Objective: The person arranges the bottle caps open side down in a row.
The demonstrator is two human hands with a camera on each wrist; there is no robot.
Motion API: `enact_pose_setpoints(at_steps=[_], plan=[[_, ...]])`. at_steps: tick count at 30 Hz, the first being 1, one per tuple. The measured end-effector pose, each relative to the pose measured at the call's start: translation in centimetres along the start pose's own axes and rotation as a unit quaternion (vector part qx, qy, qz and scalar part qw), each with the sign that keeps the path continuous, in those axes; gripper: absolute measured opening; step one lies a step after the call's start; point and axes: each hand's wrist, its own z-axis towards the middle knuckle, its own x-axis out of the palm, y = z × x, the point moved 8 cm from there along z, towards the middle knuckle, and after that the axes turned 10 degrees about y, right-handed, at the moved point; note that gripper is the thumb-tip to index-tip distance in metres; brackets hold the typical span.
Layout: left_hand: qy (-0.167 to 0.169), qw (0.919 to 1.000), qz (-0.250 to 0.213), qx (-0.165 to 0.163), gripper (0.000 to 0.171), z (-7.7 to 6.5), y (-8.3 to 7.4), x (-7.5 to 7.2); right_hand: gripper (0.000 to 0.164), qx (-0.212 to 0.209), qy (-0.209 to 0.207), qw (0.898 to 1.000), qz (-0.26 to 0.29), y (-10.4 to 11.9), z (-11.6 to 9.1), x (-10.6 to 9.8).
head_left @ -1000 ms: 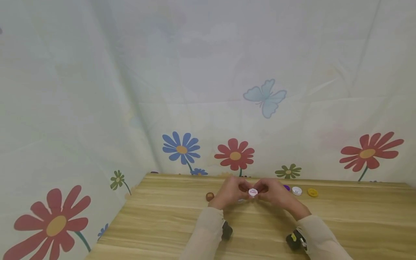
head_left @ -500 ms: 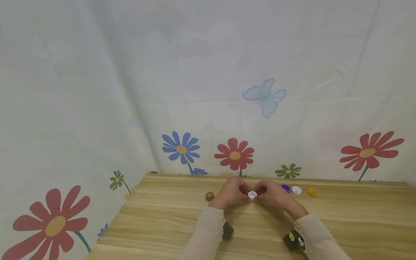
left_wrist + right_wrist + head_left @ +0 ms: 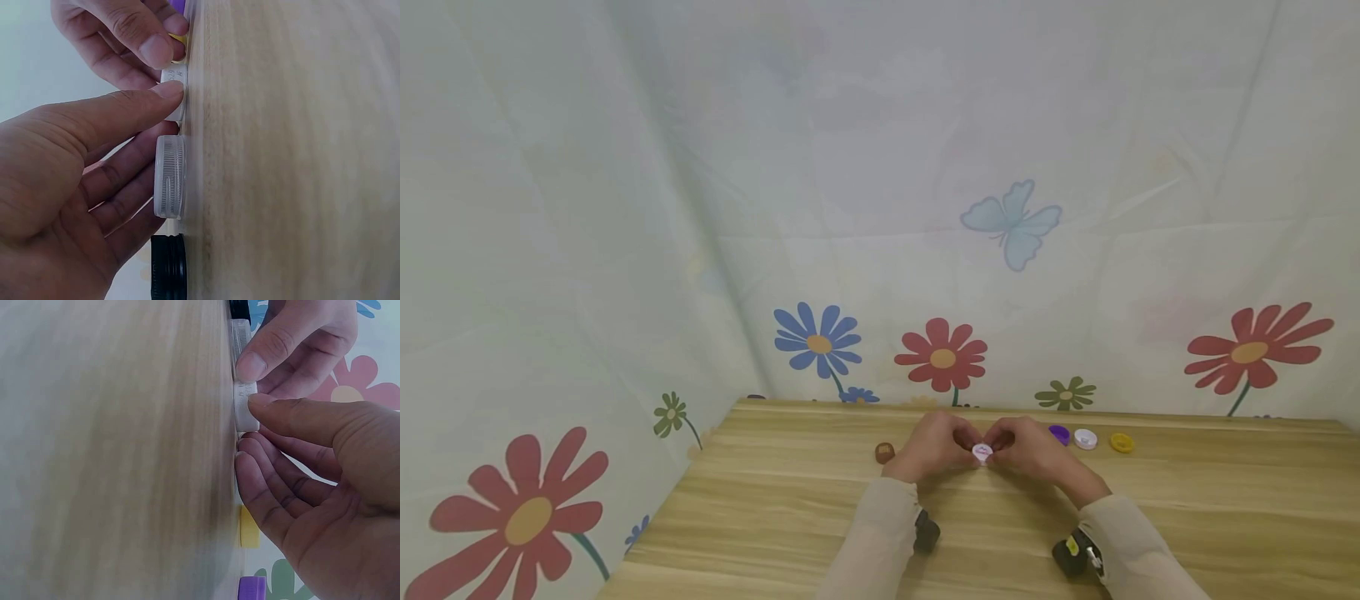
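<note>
A white cap (image 3: 982, 452) is being pinched by both hands, the left hand (image 3: 934, 446) being clamped on one side and the right hand (image 3: 1033, 450) on the other, low over the table (image 3: 820, 517); whether its full weight is being borne there cannot be told. With so shallow a rim being gripped, it could be tipped or sent slipping by uneven pressure. Close by the left fingers, the clear cap (image 3: 169, 178) is being crowded and could be knocked by an outward sweep, as could the brown cap (image 3: 884, 452) beyond. Rightward, passage is being narrowed by the purple cap (image 3: 1059, 435), pale cap (image 3: 1085, 439) and yellow cap (image 3: 1122, 442). Reach is being limited behind by the back edge and cloth (image 3: 880, 150), while more room is being offered toward the sleeves (image 3: 872, 542)
</note>
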Motion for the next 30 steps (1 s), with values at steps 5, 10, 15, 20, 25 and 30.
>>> enact_pose_setpoints(at_steps=[5, 10, 15, 20, 25, 30], plan=[[0.002, 1.0, -0.006, -0.002, 0.016, -0.2, -0.1, 0.0, 0.018, 0.0, 0.001, 1.0, -0.001, 0.1, 0.0, 0.0], [0.003, 1.0, 0.003, -0.002, 0.016, -0.2, -0.4, -0.1, 0.018, 0.004, 0.003, 1.0, -0.003, 0.2, -0.1, 0.0], [0.003, 1.0, 0.004, -0.007, 0.017, -0.2, -0.4, -0.1, 0.019, 0.006, -0.001, 1.0, -0.003, 0.3, -0.3, -0.2], [-0.011, 0.9999, -0.004, -0.01, 0.025, -0.2, -0.5, -0.3, 0.021, -0.008, -0.012, 1.0, -0.001, 0.4, -0.8, -0.7], [-0.018, 0.9996, -0.021, -0.008, 0.027, -0.1, -0.8, -0.1, 0.019, -0.008, -0.031, 0.999, -0.007, 0.1, -1.4, -1.3], [-0.03, 0.9995, -0.012, 0.006, 0.025, 0.2, -1.7, 0.0, 0.02, -0.003, -0.051, 0.999, -0.015, 0.1, -2.1, -2.2]])
